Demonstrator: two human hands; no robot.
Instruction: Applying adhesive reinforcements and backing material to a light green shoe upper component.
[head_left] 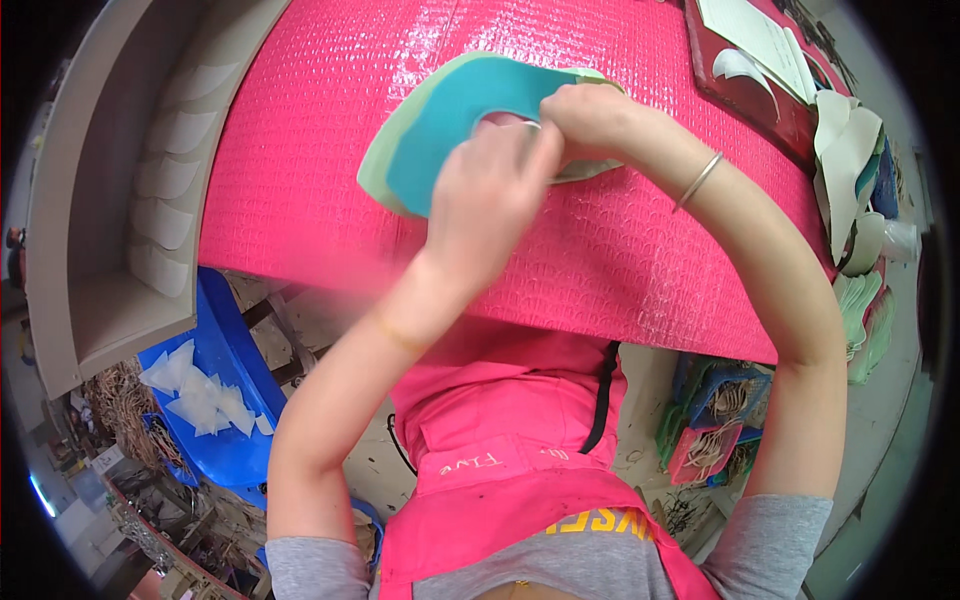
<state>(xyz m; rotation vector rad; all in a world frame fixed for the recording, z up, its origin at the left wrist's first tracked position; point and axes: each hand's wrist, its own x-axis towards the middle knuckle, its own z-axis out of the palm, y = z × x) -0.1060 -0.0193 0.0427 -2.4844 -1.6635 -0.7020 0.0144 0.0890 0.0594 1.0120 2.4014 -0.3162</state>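
Note:
A curved, flat teal piece lies over a pale green layer of similar outline on the pink table, much like a cut shoe upper. At its right end, my right hand is closed, its fingers pinched on the teal piece's edge. My left hand is in front of the cut-out in the middle, blurred, with its fingers curled in. It almost meets the right hand. Whatever its fingertips hold is hidden; a small pale glint shows between the two hands.
Pink textured sheeting covers the table. To the left stands a grey tray holding white curved pieces. Below it, a blue bin contains translucent scraps. Papers and layered pale pieces are at the right edge.

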